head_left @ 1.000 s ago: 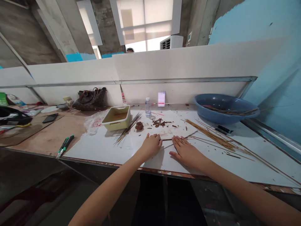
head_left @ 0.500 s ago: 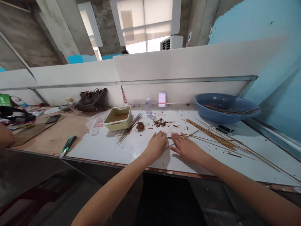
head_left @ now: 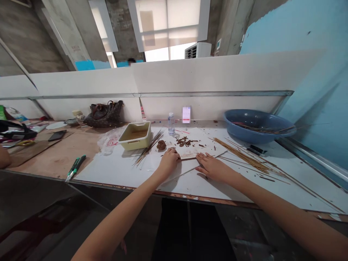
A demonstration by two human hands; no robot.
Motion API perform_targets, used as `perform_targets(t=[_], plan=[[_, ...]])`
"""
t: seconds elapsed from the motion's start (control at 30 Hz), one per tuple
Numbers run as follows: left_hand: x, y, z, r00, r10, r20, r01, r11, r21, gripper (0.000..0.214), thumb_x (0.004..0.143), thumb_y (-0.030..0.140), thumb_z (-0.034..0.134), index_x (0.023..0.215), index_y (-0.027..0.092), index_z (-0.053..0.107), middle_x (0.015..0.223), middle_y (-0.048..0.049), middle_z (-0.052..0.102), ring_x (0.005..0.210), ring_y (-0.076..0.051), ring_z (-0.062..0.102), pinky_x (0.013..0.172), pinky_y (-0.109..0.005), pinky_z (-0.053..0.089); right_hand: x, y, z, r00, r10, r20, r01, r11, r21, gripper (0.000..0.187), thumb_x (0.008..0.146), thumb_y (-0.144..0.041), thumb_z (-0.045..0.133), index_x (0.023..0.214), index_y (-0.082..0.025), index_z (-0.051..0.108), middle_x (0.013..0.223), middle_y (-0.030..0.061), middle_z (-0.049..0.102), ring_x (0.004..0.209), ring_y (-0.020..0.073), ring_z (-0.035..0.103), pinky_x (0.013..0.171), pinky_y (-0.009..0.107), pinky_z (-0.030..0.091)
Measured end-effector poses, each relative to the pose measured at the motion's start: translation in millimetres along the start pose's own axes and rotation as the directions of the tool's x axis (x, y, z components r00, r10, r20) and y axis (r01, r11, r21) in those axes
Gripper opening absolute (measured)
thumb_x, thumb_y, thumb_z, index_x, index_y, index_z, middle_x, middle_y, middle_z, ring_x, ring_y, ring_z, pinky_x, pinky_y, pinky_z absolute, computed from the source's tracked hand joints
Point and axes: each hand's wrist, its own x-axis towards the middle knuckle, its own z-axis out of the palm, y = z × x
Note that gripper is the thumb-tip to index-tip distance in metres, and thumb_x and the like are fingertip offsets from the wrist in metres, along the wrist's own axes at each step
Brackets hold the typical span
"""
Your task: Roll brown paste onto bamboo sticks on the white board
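My left hand [head_left: 170, 159] rests on the white work surface [head_left: 146, 177] with its fingers bent over the left end of a thin brown stick [head_left: 187, 158]. Fingers stretched out, my right hand [head_left: 213, 166] lies palm down over the stick's right end. Under my hands is a pale board or sheet with brown smears, its lower edge showing as a slanting line. Small brown crumbled pieces [head_left: 185, 141] lie just beyond my hands. A brown lump [head_left: 161, 145] sits left of them, beside a bundle of thin dark sticks [head_left: 149, 148].
A yellow-green tub [head_left: 135, 145] of brownish liquid stands left, a water bottle [head_left: 171, 124] and upright phone [head_left: 186, 114] behind. Bamboo sticks [head_left: 241, 156] and a blue basin [head_left: 258, 134] are right. Green-handled tools [head_left: 75, 167], a handbag [head_left: 104, 114] and another person's arm [head_left: 4, 158] are left.
My left hand has slid left and its fingers have bent, widening the space between my hands and baring the brown stick. My right hand has barely moved.
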Motion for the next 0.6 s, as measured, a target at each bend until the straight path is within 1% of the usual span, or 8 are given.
perform_targets(t=[0.03, 0.1, 0.17, 0.23, 0.33, 0.43, 0.5, 0.6], plan=[[-3.0, -0.1, -1.7, 1.0, -0.019, 0.006, 0.018, 1.0, 0.023, 0.023, 0.102, 0.019, 0.066, 0.11, 0.02, 0.087, 0.121, -0.0138, 0.078, 0.128, -0.032, 0.066, 0.114, -0.044, 0.055, 1.4, -3.8, 0.8, 1.0, -0.013, -0.009, 0.013, 1.0, 0.005, 0.078, 0.116, -0.062, 0.035, 0.173, -0.01, 0.044, 0.172, 0.0239, 0.051, 0.161, 0.0393, 0.048, 0.134, 0.061, 0.039], [-7.8, 5.0, -1.6, 0.998, -0.061, 0.004, 0.061, 0.997, 0.05, 0.033, 0.106, 0.022, 0.061, 0.133, 0.017, 0.08, 0.134, -0.0164, 0.076, 0.133, -0.032, 0.065, 0.117, -0.045, 0.054, 6.4, -10.9, 2.1, 0.999, -0.015, -0.034, 0.015, 1.0, 0.012, 0.077, 0.117, -0.061, 0.033, 0.173, -0.01, 0.045, 0.17, 0.025, 0.052, 0.162, 0.0389, 0.047, 0.134, 0.063, 0.037], [-10.4, 17.1, 3.5, 0.996, -0.084, 0.009, 0.084, 0.996, 0.042, 0.05, 0.111, 0.027, 0.053, 0.157, 0.013, 0.061, 0.151, -0.0202, 0.069, 0.143, -0.032, 0.062, 0.124, -0.046, 0.049, 15.2, -16.7, 2.3, 0.998, 0.014, -0.066, -0.013, 1.0, 0.02, 0.078, 0.117, -0.062, 0.029, 0.173, -0.009, 0.044, 0.172, 0.0253, 0.049, 0.165, 0.038, 0.042, 0.136, 0.064, 0.032], [-10.8, 33.1, 11.6, 0.996, -0.077, 0.052, 0.075, 0.997, 0.03, 0.06, 0.113, 0.031, 0.043, 0.169, 0.008, 0.045, 0.167, -0.023, 0.057, 0.157, -0.032, 0.053, 0.133, -0.049, 0.04, 26.5, -21.2, 1.7, 0.995, 0.05, -0.085, -0.047, 0.998, 0.046, 0.08, 0.117, -0.061, 0.025, 0.174, -0.007, 0.04, 0.176, 0.0252, 0.043, 0.169, 0.0365, 0.034, 0.138, 0.063, 0.028], [-12.6, 54.1, 23.9, 0.984, -0.098, 0.152, 0.09, 0.994, 0.055, 0.07, 0.111, 0.032, 0.04, 0.174, 0.003, 0.033, 0.181, -0.0234, 0.036, 0.171, -0.034, 0.031, 0.14, -0.054, 0.026, 39.0, -27.7, 2.9, 0.998, 0.055, -0.039, -0.051, 0.994, 0.093, 0.078, 0.118, -0.057, 0.019, 0.175, -0.007, 0.038, 0.178, 0.0245, 0.039, 0.17, 0.035, 0.031, 0.138, 0.062, 0.028], [-25.9, 63.0, 34.2, 0.962, -0.135, 0.235, 0.118, 0.989, 0.087, 0.081, 0.106, 0.035, 0.046, 0.176, 0.001, 0.026, 0.184, -0.0238, 0.022, 0.174, -0.037, 0.02, 0.141, -0.055, 0.024, 33.4, -37.0, 10.0, 0.999, 0.034, 0.008, -0.034, 0.996, 0.086, 0.082, 0.117, -0.063, 0.02, 0.175, -0.007, 0.037, 0.178, 0.0248, 0.039, 0.169, 0.0363, 0.033, 0.138, 0.062, 0.03], [-40.2, 63.3, 40.9, 0.962, -0.123, 0.244, 0.105, 0.991, 0.087, 0.083, 0.105, 0.036, 0.045, 0.177, 0.0, 0.025, 0.185, -0.0233, 0.019, 0.175, -0.036, 0.017, 0.141, -0.054, 0.023, 21.3, -43.5, 17.0, 0.999, 0.038, 0.008, -0.038, 0.997, 0.071, 0.087, 0.115, -0.067, 0.026, 0.176, -0.006, 0.036, 0.179, 0.0256, 0.037, 0.169, 0.0381, 0.033, 0.138, 0.061, 0.031], [-52.6, 60.1, 47.9, 0.975, -0.105, 0.194, 0.091, 0.993, 0.076, 0.077, 0.108, 0.038, 0.039, 0.178, 0.006, 0.029, 0.185, -0.0197, 0.025, 0.174, -0.033, 0.021, 0.142, -0.055, 0.021, 9.0, -48.4, 24.1, 0.999, 0.036, 0.007, -0.037, 0.997, 0.063, 0.087, 0.115, -0.068, 0.031, 0.177, -0.008, 0.033, 0.179, 0.0253, 0.035, 0.169, 0.0399, 0.033, 0.137, 0.062, 0.034]])
